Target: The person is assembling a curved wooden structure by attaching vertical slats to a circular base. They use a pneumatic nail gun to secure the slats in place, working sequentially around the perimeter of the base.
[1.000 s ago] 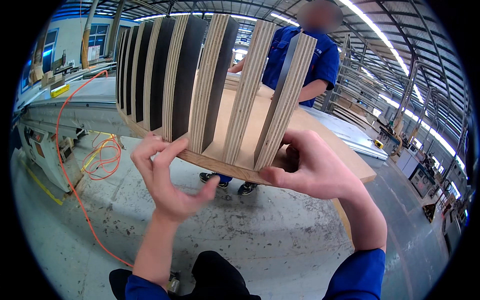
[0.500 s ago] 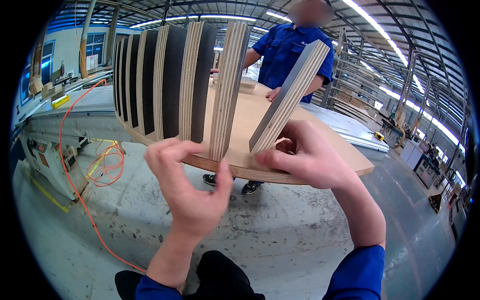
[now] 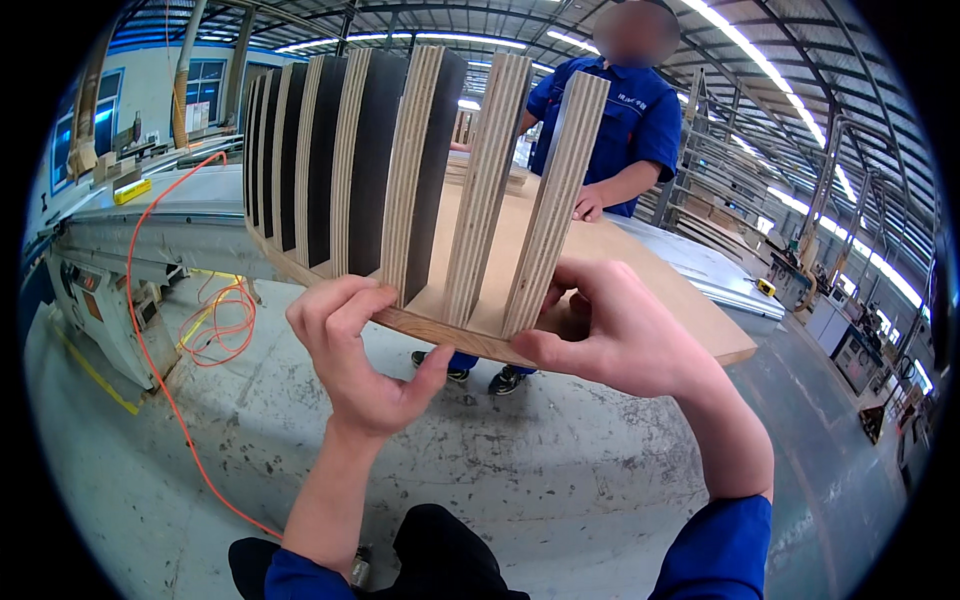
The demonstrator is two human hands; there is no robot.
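Tall plywood strips with dark faces and pale layered edges stand in a row on a tan board (image 3: 640, 265) with a curved near edge. My right hand (image 3: 630, 335) grips the lower end of the rightmost plywood strip (image 3: 562, 200), thumb in front and fingers behind it, partly hidden. That strip leans slightly right, close to the neighbouring strip (image 3: 490, 180). At the board's near edge is my left hand (image 3: 365, 360). Its fingertips touch near the foot of another strip (image 3: 412, 200), while the thumb is spread away, just below the board's rim.
Across the board stands a co-worker (image 3: 625, 130) in blue, one hand resting near the board's far side. An orange hose (image 3: 150, 330) trails over the floor on the left. Machine rails (image 3: 160, 225) run at the left; racks and machines line the right.
The rightmost strip has swung left and more upright, nearer its neighbour, with my right hand on it. My left thumb has come away from a strip's foot. The view has shifted slightly.
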